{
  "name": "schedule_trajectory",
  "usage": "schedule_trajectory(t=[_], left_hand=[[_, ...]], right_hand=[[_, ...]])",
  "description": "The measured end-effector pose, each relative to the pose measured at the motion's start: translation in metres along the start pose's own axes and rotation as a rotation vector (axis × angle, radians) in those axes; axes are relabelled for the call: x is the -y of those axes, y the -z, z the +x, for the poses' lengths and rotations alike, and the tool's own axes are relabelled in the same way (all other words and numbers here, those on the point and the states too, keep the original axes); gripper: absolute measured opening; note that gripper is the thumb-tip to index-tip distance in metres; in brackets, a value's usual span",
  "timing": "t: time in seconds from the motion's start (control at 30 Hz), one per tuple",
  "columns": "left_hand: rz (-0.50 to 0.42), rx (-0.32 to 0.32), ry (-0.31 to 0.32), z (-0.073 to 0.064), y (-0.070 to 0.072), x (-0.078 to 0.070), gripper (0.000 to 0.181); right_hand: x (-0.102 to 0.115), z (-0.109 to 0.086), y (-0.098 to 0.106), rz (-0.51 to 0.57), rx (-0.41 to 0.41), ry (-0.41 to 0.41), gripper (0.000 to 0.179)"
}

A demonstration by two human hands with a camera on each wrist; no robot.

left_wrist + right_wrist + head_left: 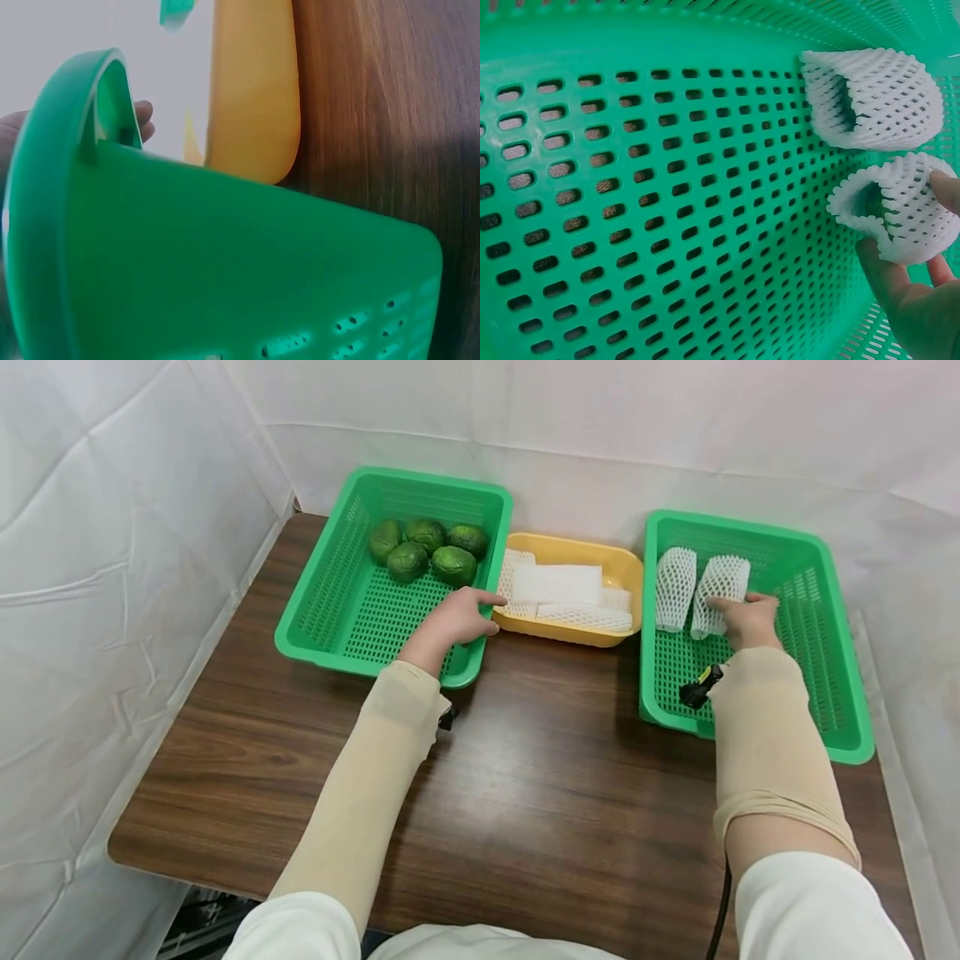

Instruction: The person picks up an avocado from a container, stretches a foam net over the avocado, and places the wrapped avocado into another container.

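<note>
In the green basket (851, 693) on the right, my right hand (752, 620) grips a white foam net sleeve (922, 206) with its thumb on top and fingers beneath. Something dark green shows inside the sleeve's mouth. Beside it lies a second foam net sleeve (677, 585), also with something dark inside. My left hand (459, 617) reaches over the right rim of the other green basket (322, 653), index finger extended toward the yellow tray (570, 633). White foam net sleeves (558, 583) lie flat in that tray. The left wrist view shows mostly basket wall.
Several green avocados (454, 566) sit at the back of the left basket. The yellow tray stands between both baskets, near the white curtain (585, 410). Brown wooden table (525, 777) spreads in front, and a black cable (722, 902) hangs by the right arm.
</note>
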State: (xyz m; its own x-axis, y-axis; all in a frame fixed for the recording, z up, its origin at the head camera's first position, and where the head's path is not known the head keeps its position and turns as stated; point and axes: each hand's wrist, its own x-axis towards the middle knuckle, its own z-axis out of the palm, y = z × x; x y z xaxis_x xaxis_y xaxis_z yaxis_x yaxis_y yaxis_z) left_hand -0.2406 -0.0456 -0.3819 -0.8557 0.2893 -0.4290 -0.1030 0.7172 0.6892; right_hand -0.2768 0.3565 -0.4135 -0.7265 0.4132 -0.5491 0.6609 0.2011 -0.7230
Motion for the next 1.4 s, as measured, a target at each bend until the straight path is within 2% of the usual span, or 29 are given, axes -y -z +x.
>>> schedule_trajectory(t=[0.23,0.43,0.5,0.77,1.17,1.4], left_hand=[[0.003,-0.008,-0.010,-0.0011,0.0000,-0.0002,0.048],[0.001,-0.012,-0.002,-0.0006,-0.0004,0.0002,0.047],[-0.001,-0.012,0.000,-0.0004,-0.0007,0.0001,0.047],[-0.001,-0.019,-0.028,0.0008,-0.0010,0.0025,0.047],[-0.018,-0.014,-0.026,0.0007,-0.0012,0.0036,0.046],[-0.009,-0.021,-0.029,0.0010,-0.0010,0.0037,0.046]], right_hand=[[-0.0039,-0.0003,-0.0008,-0.063,-0.023,0.030,0.075],[-0.0054,0.0022,-0.0026,-0.065,-0.067,0.051,0.049],[-0.0057,0.0034,-0.0029,-0.062,-0.078,0.048,0.046],[-0.0070,0.0064,-0.0024,-0.106,-0.075,0.049,0.065],[-0.0056,0.0040,-0.0042,-0.068,-0.076,0.044,0.065],[-0.0076,0.0007,-0.0033,-0.053,-0.056,-0.002,0.076]])
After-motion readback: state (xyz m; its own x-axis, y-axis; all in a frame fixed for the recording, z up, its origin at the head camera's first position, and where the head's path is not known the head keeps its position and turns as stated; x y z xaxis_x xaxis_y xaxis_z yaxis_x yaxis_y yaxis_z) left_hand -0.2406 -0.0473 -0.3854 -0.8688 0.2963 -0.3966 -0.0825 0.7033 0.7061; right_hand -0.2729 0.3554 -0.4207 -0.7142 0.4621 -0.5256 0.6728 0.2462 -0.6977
